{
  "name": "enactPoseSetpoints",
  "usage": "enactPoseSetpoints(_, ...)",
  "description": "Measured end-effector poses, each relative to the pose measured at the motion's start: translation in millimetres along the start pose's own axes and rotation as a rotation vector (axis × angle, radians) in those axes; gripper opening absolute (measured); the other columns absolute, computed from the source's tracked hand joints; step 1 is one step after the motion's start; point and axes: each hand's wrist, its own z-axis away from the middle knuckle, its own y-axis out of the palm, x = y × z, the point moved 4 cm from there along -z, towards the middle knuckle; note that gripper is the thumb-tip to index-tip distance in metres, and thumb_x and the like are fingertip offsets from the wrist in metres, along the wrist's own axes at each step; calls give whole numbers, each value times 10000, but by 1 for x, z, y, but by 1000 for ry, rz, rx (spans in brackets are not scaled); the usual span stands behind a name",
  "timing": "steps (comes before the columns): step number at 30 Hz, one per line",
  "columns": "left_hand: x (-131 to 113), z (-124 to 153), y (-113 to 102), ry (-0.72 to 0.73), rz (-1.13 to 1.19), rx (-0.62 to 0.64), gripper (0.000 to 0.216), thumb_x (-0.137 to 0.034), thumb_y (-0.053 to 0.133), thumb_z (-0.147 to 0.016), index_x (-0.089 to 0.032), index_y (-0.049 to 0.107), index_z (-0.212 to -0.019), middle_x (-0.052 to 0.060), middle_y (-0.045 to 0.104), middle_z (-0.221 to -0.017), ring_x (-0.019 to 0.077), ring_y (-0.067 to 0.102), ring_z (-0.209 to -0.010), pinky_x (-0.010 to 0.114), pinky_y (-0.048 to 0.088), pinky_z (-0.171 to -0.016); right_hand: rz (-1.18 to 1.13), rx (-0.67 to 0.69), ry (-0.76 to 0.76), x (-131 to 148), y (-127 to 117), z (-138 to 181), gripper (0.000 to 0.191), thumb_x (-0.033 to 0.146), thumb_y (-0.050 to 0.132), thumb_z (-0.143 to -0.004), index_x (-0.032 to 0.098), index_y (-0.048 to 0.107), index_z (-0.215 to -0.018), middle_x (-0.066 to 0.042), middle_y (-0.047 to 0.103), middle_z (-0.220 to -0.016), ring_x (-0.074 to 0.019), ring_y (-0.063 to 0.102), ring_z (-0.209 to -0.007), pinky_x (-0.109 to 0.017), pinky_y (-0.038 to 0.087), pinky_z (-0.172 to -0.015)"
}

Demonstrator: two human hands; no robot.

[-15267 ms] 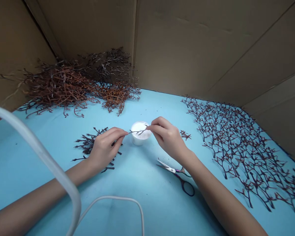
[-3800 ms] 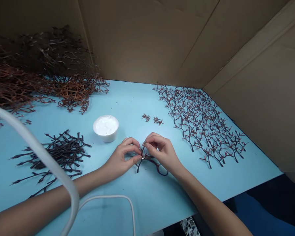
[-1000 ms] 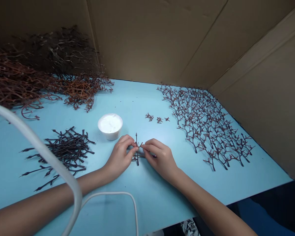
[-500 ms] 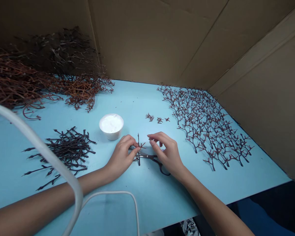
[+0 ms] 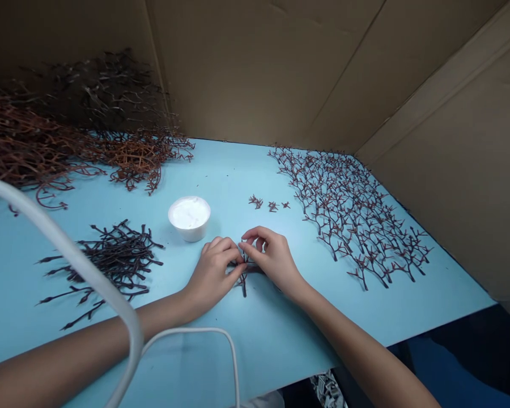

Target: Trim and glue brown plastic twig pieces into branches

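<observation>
A small dark branching twig [image 5: 243,280] sits near the middle of the tabletop [image 5: 255,334], low between the two hands, with its lower stem showing below the fingers and its upper part mostly hidden. The left hand [image 5: 215,271] and right hand [image 5: 274,260] meet at it, their fingertips nearly touching. Both grips look closed on the twig, the left pinching from the side and the right curling over from above, though the fingers hide the exact contact.

Above the hands, three small sprigs [image 5: 267,203] lie in a short row, apart from the twig. Near the left hand stands a white tub [image 5: 190,233] of white paste [image 5: 189,214]. Further left lies a loose heap of dark twigs [image 5: 119,258], and behind it a tangled pile of reddish-brown branches [image 5: 140,164]. A wide spread of branched pieces [image 5: 348,221] covers the right of the tabletop, against a cardboard wall [image 5: 255,68].

The sprigs number just three, far fewer than the pieces in the spread and heaps, which appear to make up most of the material. A white cable [image 5: 195,329] loops across the near edge of the view.
</observation>
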Motion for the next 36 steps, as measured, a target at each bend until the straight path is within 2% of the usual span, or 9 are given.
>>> enactPoseSetpoints(6,-1,1,-1,0,13,-23,110,-179,515,-717,-167,512,-608,13,490,-708,168,435,-731,306,345,-677,-118,19,120,-5,1,-2,33,144,522,-636,160,537,-660,30,537,-555,-64,392,-437,-194,340,-450)
enactPoseSetpoints(9,-1,3,-7,28,93,-92,56,-222,492,-730,-179,523,-710,26,469,-774,174,438,-784,305,357,-708,-255,23,162,-4,-2,-2,25,164,524,-630,159,528,-654,21,532,-576,-70,423,-471,-202,358,-476)
enactPoseSetpoints(12,0,3,-13,53,228,-135,96,-228,419,-767,-175,497,-789,37,463,-812,170,442,-819,294,361,-736,-415,43,192,-4,-3,0,50,196,550,-629,157,527,-650,13,531,-599,-82,471,-537,-212,382,-525)
enactPoseSetpoints(16,4,-3,-11,10,420,-30,200,-242,310,-805,-175,485,-732,26,494,-730,159,464,-749,279,372,-701,-543,70,211,-3,-1,4,59,201,570,-623,165,529,-644,19,535,-601,-81,487,-556,-211,385,-535)
enactPoseSetpoints(22,2,-6,-5,18,477,40,96,-224,425,-729,-166,480,-675,19,476,-703,154,450,-726,279,375,-682,-593,89,234,-2,3,9,84,231,578,-616,171,522,-633,19,527,-601,-89,499,-549,-208,377,-487)
enactPoseSetpoints(27,1,-7,-4,-35,521,78,55,-200,468,-681,-163,474,-641,13,462,-692,153,456,-724,285,377,-687,-577,72,247,-1,4,10,85,239,572,-624,173,520,-639,4,547,-622,-98,502,-553,-209,379,-465)
enactPoseSetpoints(36,5,-8,0,-39,571,151,71,-213,462,-704,-160,486,-662,18,486,-726,154,476,-755,287,389,-710,-564,62,221,0,7,14,55,220,559,-632,175,529,-643,4,546,-610,-102,494,-559,-222,409,-477)
